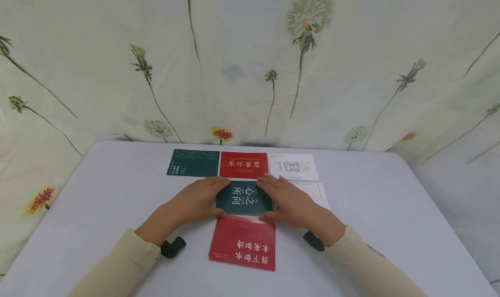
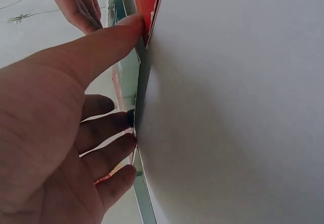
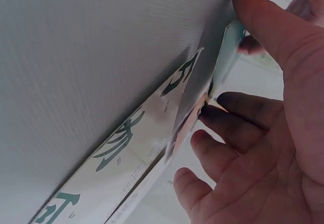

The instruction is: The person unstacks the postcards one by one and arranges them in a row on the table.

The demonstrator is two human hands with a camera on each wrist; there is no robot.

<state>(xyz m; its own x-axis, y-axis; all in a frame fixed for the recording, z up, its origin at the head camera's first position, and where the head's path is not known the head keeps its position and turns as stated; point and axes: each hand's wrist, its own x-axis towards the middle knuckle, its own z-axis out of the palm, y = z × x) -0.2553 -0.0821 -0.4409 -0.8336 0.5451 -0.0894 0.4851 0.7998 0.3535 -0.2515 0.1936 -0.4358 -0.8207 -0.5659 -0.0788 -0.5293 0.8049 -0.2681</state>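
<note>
A dark green card (image 1: 244, 198) with large white characters lies in the middle of the group, its writing turned sideways. My left hand (image 1: 197, 200) flanks its left edge, thumb by the near corner and fingertips by the far one. At the opposite edge is my right hand (image 1: 291, 201), its thumb at the near corner and its fingers over the far one. In both wrist views the fingers look loosely bent and spread along the card edges. Just nearer lies a red card (image 1: 242, 240) with upside-down writing. My right hand partly covers a white card (image 3: 136, 138) with green characters.
Along the back lie another green card (image 1: 194, 163), a red card (image 1: 244, 171) and a white "Good Luck" card (image 1: 293, 173), side by side. White cloth covers the table (image 1: 371, 193). Behind it hangs a flower-printed curtain (image 1: 242, 41).
</note>
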